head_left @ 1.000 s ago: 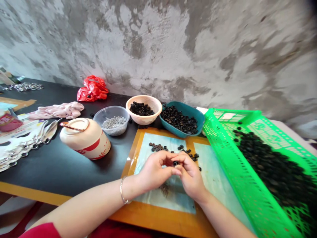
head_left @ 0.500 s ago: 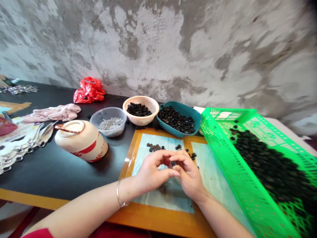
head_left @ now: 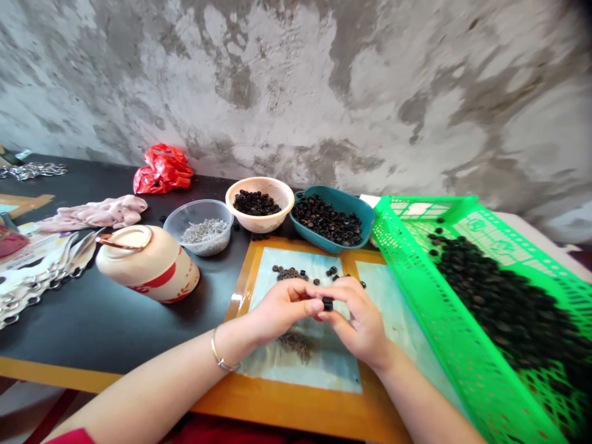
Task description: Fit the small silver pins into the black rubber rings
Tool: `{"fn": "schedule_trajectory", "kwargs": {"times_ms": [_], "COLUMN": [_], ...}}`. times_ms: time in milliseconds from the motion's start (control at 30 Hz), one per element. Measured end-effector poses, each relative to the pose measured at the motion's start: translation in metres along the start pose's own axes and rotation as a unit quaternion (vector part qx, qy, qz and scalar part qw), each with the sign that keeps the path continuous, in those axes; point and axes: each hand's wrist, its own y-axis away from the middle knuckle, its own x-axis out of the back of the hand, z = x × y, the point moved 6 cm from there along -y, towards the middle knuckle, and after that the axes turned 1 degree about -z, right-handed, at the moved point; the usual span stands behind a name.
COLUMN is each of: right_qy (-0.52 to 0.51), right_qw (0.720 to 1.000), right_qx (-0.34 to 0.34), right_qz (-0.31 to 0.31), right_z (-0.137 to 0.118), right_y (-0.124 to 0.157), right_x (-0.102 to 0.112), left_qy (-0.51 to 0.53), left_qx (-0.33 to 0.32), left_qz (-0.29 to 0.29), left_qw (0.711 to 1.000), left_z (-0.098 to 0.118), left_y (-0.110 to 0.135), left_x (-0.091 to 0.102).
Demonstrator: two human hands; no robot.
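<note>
My left hand [head_left: 280, 308] and my right hand [head_left: 358, 317] meet over a pale mat with an orange border [head_left: 296, 404]. Between their fingertips they pinch a small black ring [head_left: 327, 303]. More loose black rings [head_left: 289, 273] lie on the mat just beyond my hands. A small heap of tiny grey pins [head_left: 296, 346] lies on the mat under my left wrist. A thin bangle circles that wrist.
A green plastic basket [head_left: 430, 345] full of black rings fills the right. Behind the mat stand a teal tray [head_left: 365, 217], a beige bowl [head_left: 277, 220] of rings and a clear tub [head_left: 182, 226] of grey pins. A tipped cream jar [head_left: 152, 268], pink cloth and red bag lie left.
My hands have stayed together over the mat; the fingers have shifted and the black ring now shows plainly between the fingertips. The view has drifted slightly.
</note>
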Motion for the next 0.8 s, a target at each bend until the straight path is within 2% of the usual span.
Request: {"fn": "schedule_trajectory", "kwargs": {"times_ms": [133, 367, 600, 700, 800], "right_qy": [0.022, 0.05, 0.1, 0.116, 0.14], "right_qw": [0.999, 0.997, 0.991, 0.988, 0.986], "right_qx": [0.027, 0.067, 0.093, 0.097, 0.079], "right_qz": [0.013, -0.001, -0.004, -0.017, -0.036], "right_z": [-0.007, -0.017, -0.019, -0.017, -0.012], "right_y": [-0.004, -0.003, 0.0, 0.0, -0.001], "right_x": [0.008, 0.012, 0.011, 0.009, 0.006], "left_qy": [-0.027, -0.012, -0.067, -0.056, -0.013], "left_qx": [0.012, 0.013, 0.014, 0.035, 0.054], "left_qz": [-0.016, 0.025, -0.024, -0.036, -0.015], "left_qw": [0.999, 1.0, 0.997, 0.997, 0.998], "left_z": [0.001, 0.006, 0.01, 0.007, 0.002], "left_y": [0.0, -0.003, 0.0, 0.002, 0.001], "left_x": [-0.001, 0.006, -0.002, -0.006, -0.004]}}
